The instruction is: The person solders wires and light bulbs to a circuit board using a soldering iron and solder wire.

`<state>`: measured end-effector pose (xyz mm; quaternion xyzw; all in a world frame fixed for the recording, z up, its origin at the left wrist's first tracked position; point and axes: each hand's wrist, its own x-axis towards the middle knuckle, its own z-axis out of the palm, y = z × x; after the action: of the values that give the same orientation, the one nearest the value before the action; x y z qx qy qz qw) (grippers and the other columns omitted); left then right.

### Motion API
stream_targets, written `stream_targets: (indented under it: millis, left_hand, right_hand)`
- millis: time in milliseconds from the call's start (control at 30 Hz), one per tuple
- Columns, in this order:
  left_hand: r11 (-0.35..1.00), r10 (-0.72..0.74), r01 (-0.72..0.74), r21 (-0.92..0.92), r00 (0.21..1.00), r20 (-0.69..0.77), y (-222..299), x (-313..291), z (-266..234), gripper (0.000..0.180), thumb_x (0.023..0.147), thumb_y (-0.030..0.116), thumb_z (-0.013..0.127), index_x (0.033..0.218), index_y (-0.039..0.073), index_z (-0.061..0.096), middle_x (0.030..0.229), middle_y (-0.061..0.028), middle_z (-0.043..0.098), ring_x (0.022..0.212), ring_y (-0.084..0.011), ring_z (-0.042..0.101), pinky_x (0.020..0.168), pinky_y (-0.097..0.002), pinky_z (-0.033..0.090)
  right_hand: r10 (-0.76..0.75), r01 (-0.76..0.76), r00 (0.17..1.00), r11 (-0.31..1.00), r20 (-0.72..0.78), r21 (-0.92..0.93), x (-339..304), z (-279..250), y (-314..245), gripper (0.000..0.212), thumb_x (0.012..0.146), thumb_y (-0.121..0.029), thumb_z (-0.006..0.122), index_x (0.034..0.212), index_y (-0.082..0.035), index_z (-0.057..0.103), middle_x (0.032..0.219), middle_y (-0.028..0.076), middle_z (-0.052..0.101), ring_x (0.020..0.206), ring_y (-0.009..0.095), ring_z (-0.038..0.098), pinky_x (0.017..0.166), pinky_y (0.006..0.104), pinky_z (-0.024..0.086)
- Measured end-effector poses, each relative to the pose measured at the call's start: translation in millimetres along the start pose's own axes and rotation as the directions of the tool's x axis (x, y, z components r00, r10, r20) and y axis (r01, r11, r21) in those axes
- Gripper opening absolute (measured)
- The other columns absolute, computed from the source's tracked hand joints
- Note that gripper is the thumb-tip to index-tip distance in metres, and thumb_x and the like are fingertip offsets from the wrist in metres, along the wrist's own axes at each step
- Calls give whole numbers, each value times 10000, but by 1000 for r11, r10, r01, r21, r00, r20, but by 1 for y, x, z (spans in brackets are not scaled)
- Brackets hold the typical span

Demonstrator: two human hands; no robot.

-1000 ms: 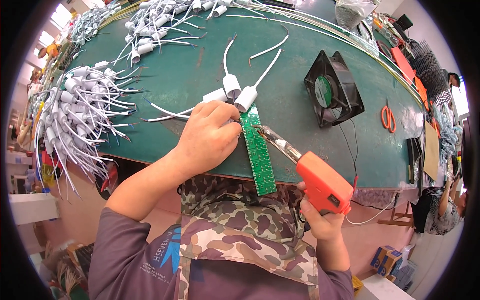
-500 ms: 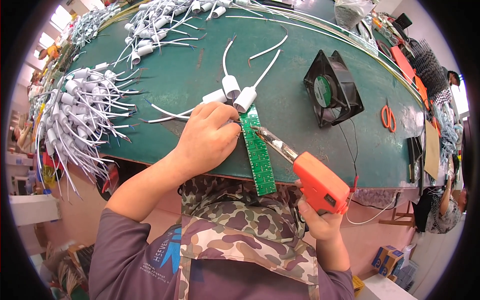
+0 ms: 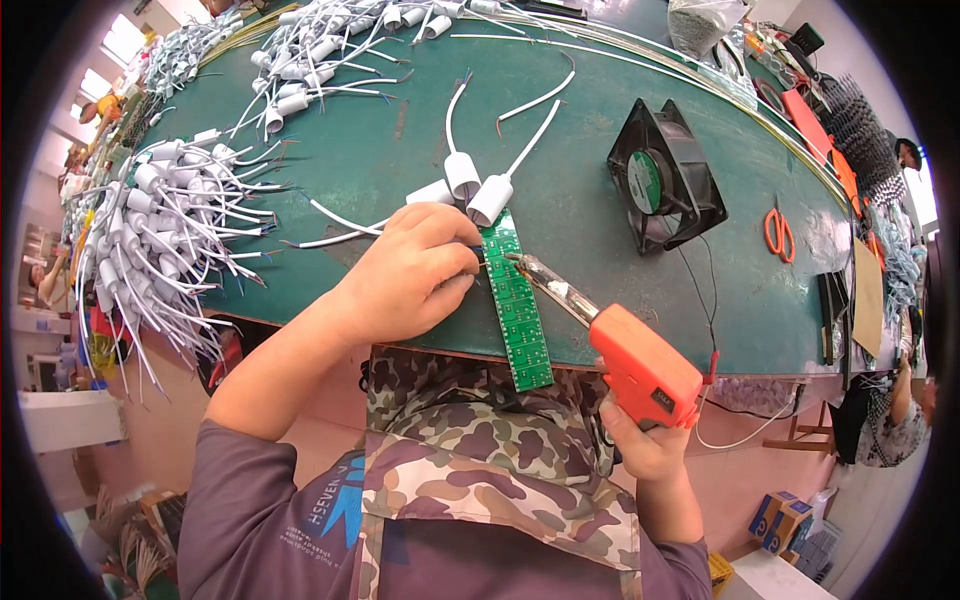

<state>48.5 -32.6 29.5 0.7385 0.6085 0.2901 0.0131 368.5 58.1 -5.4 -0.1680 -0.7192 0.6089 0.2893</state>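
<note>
A green circuit board strip point(image 3: 522, 325) runs from the white lamp-holder-like sleeves down past the table's near edge. Beside its left edge, the fingers of my left hand point(image 3: 405, 275) are pinched on a thin wire, whose end shows at the board; the rest is hidden by the fingers. My right hand point(image 3: 645, 440) grips the handle of an orange soldering gun point(image 3: 645, 365), and its dark tip touches or hovers just over the board's upper part. Two white sleeves with leads point(image 3: 491, 198) stand at the board's far end. Another white sleeve point(image 3: 430, 193) lies behind my left hand.
Piles of white wired sleeves point(image 3: 150, 240) lie on the left and at the back. A black fan point(image 3: 665, 175) stands right of the board, with orange-handled scissors point(image 3: 779, 236) beyond it. A loose white wire point(image 3: 540, 98) lies farther back on the green table point(image 3: 340, 150).
My left hand has shifted slightly and its fingers have moved a little at the board's edge. The soldering gun has moved very slightly right, its tip still at the board.
</note>
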Motion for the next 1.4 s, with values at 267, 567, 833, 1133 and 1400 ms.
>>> stream_targets:
  millis: [267,567,833,1133,1400]
  left_hand:
    - [999,13,-14,31,999,37,4,5,-2,114,718,68,684,820,48,638,1032,-73,595,1047,-291,553,930,-423,420]
    - [1000,-18,18,21,1000,-11,5,3,8,137,699,29,692,797,49,598,1015,-84,584,1025,-305,559,914,-433,423]
    - [992,-107,114,56,988,-111,10,2,18,160,681,-5,698,769,44,574,987,-93,583,965,-313,558,860,-412,434]
    - [989,-99,108,97,991,-95,14,4,17,151,681,0,697,764,33,575,985,-96,583,979,-318,559,856,-413,444]
    - [988,-92,103,114,991,-94,14,5,18,142,680,6,691,760,31,577,980,-91,582,973,-315,557,849,-414,445]
  right_hand:
    - [-7,7,1000,999,-1,-52,1,-2,0,531,823,44,668,1312,57,460,1190,230,616,830,142,611,789,302,502]
    - [10,-10,1000,1000,-14,23,1,-1,0,538,819,44,667,1313,65,454,1173,224,621,835,141,611,784,301,502]
    - [49,-49,999,998,2,27,1,0,-1,503,816,66,645,1289,70,473,1107,170,640,873,152,616,811,322,504]
    - [-13,16,999,997,44,-74,2,2,3,444,819,54,640,1245,53,517,1085,142,648,900,154,625,829,314,506]
    - [-23,23,1000,999,-2,-37,7,8,1,434,808,66,645,1226,49,527,1056,128,652,924,171,636,832,320,513]
